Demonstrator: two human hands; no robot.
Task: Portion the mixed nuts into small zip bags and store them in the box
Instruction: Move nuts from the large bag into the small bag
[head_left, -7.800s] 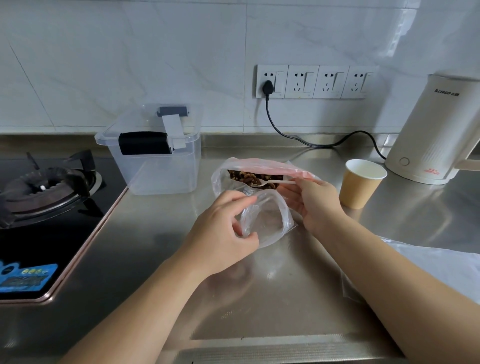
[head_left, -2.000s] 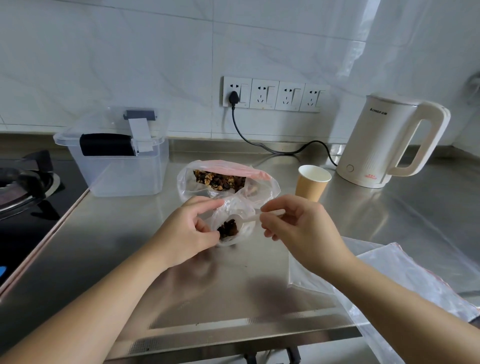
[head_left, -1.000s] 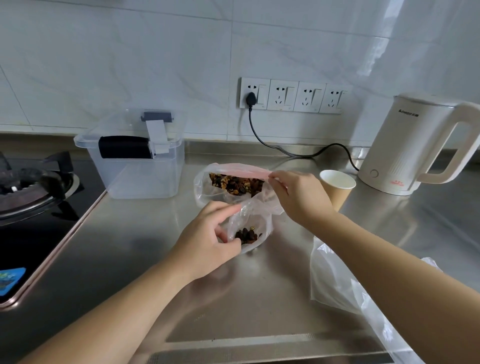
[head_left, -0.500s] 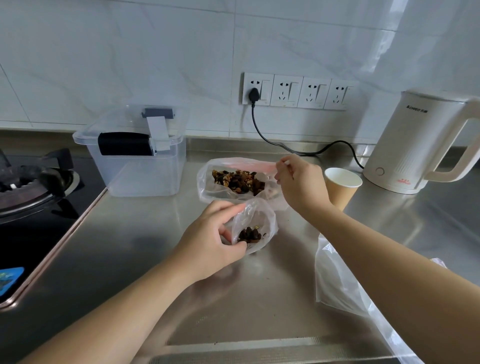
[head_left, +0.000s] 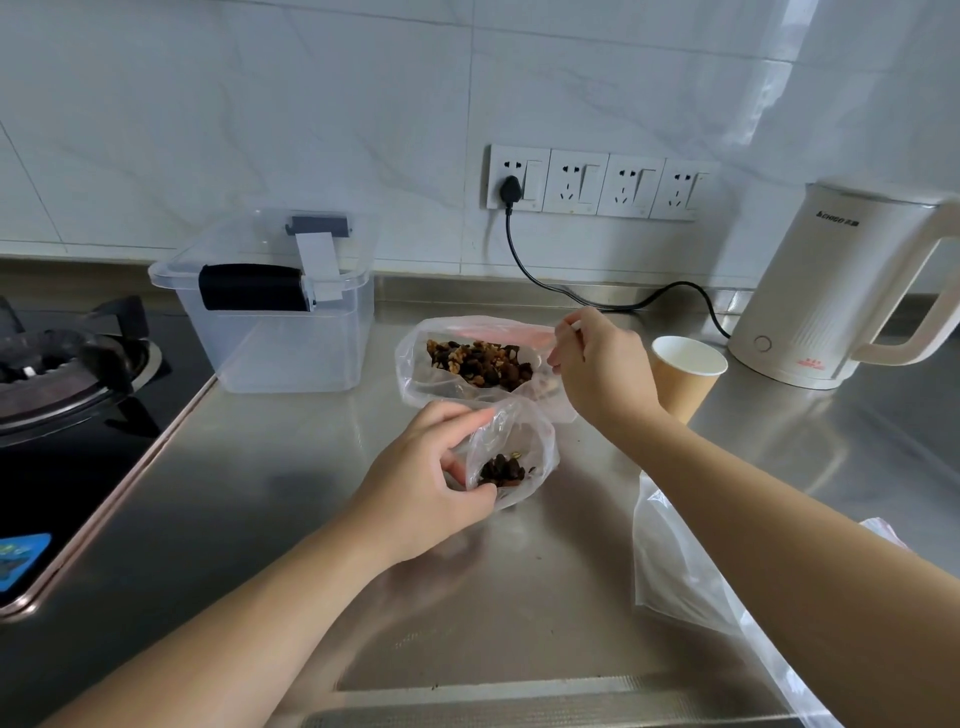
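Head camera: my left hand (head_left: 431, 483) grips the small zip bag (head_left: 511, 457) by its open mouth, fingers curled round the plastic, near the middle of the worktop (head_left: 270, 499); a little heap of dark nuts lies at its bottom. Just behind it stands the big bag of mixed nuts (head_left: 475, 361), mouth open. My right hand (head_left: 602, 366) pinches a thin white spoon handle (head_left: 571, 326) at that bag's right rim; I cannot see the bowl. The clear box (head_left: 275, 306) sits toward the back left edge, beside the stove (head_left: 67, 364). A paper cup (head_left: 685, 374) and kettle (head_left: 841, 286) stand back right.
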